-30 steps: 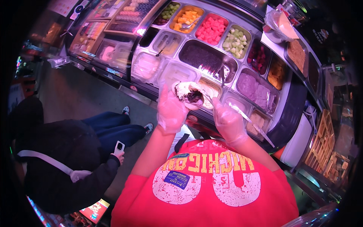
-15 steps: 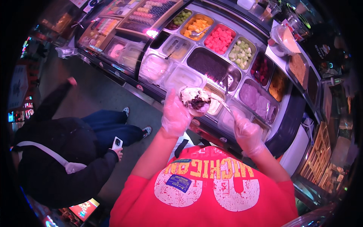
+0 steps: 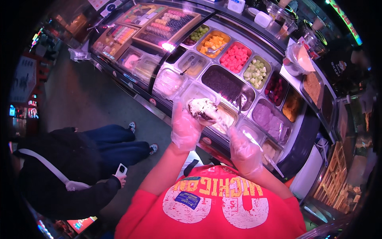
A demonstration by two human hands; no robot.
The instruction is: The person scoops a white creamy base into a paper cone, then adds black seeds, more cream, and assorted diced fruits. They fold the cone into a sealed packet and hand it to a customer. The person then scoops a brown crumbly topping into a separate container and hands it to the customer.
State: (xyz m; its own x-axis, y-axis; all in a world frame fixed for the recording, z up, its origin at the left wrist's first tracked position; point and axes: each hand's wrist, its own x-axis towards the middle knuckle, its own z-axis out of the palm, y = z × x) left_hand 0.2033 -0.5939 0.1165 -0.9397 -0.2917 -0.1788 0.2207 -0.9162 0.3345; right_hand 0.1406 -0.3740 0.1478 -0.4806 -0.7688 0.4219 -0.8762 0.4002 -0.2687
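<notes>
My left hand [image 3: 185,126], in a clear plastic glove, is closed around a round dessert [image 3: 202,108] of white cream flecked with dark crumbs. What lies under the cream is hidden by my fingers. Just to the right, my gloved right hand [image 3: 244,151] grips a slim pale spatula [image 3: 274,165], whose handle pokes out toward the lower right. Its working end, near the dessert, is hard to make out. Both hands are over the front edge of the counter, beside a metal pan of white cream [image 3: 226,119]. A long pan of dark crumbs [image 3: 223,81] lies beyond.
Pans of mango cubes [image 3: 213,43], pink fruit cubes [image 3: 235,57], pale green cubes [image 3: 256,73] and purple paste [image 3: 270,115] fill the counter. Farther left stands a display case [image 3: 159,30] of colourful sweets. At my left a person in black [image 3: 59,167] holds a phone [image 3: 121,170].
My right hand has moved left and a little down, closer to the dessert, and the spatula's handle has swung outward. White cream now covers more of the dark crumbs. The person's outstretched arm has dropped.
</notes>
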